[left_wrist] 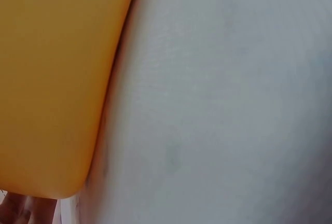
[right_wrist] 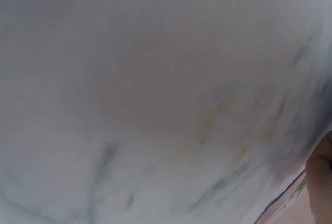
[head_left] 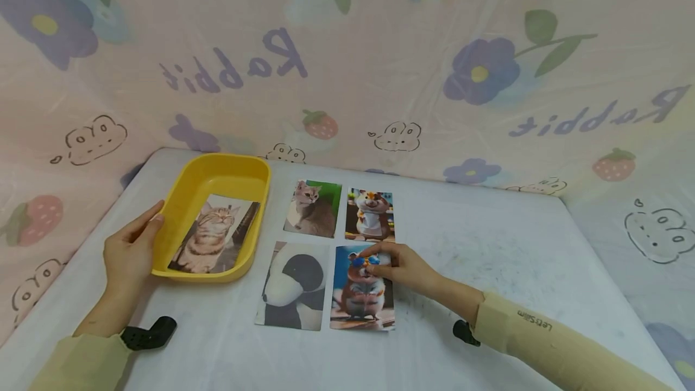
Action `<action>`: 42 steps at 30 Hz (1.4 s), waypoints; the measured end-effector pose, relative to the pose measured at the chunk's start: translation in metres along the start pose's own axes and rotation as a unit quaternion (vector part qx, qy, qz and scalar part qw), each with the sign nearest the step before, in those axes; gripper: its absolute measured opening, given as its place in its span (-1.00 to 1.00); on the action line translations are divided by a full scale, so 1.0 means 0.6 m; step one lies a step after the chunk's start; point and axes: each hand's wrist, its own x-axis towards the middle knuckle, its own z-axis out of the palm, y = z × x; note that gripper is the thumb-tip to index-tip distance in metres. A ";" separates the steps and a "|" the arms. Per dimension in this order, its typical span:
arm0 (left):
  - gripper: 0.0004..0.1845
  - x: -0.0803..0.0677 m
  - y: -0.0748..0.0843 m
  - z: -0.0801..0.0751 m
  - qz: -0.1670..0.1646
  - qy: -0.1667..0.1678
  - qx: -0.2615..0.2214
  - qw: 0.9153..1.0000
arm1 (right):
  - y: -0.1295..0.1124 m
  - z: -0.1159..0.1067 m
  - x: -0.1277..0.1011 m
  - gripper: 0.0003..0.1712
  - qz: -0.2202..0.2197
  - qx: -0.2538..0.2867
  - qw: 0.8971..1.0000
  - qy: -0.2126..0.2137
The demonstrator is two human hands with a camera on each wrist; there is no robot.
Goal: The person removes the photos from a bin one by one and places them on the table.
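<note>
In the head view my left hand [head_left: 130, 252] grips the left rim of a yellow tray [head_left: 224, 165], thumb at the rim. A photo card of a striped cat [head_left: 209, 237] lies in the tray. My right hand [head_left: 407, 267] touches the upper part of a card with a hamster in sunglasses [head_left: 361, 300], thumb and index fingertips apart on its face. Beside it lies a card with a black-and-white plush-like figure [head_left: 295, 288]. Behind are a grey cat card [head_left: 315, 210] and a card of an aproned hamster [head_left: 371, 216].
The white table [head_left: 488, 258] has faint dark smudges on its right part. A patterned curtain [head_left: 380, 65] hangs behind and around it. Black wrist devices [head_left: 149, 333] sit at both sleeves. The wrist views show mostly tabletop and the tray's outer side [left_wrist: 52, 89].
</note>
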 end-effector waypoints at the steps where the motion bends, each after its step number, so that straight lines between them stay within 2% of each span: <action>1: -0.61 0.000 0.001 0.000 0.000 0.000 0.001 1.000 | 0.000 0.001 0.000 -0.71 0.003 -0.004 1.000 0.002; 9: -0.61 -0.002 0.003 0.002 0.006 0.008 0.007 1.000 | -0.003 0.007 0.002 -0.72 0.020 -0.024 0.999 0.013; 13: -0.60 -0.001 0.002 0.004 0.014 0.008 0.007 1.000 | -0.007 0.011 0.003 -0.70 0.032 -0.058 0.997 0.030; 19: -0.61 0.001 0.002 0.004 -0.003 0.005 -0.002 1.000 | -0.011 0.019 0.001 -0.69 0.028 -0.108 0.993 0.048; 24: -0.61 0.001 0.000 0.003 -0.005 0.000 -0.001 1.000 | -0.012 0.027 -0.003 -0.65 0.017 -0.160 0.984 0.081; 30: -0.61 -0.001 0.001 0.004 -0.008 0.003 0.004 1.000 | -0.023 0.030 -0.013 -0.58 0.060 -0.194 0.969 0.140; 33: -0.61 -0.001 0.001 0.004 -0.007 0.001 0.005 1.000 | -0.027 0.025 -0.017 -0.57 0.077 -0.192 0.964 0.166; 36: -0.61 -0.001 0.002 0.004 -0.008 0.000 0.005 1.000 | -0.028 0.015 -0.017 -0.58 0.079 -0.175 0.964 0.183; 42: -0.59 -0.003 0.004 0.004 0.000 0.007 0.011 1.000 | -0.030 0.003 -0.004 -0.62 0.083 -0.110 0.974 0.180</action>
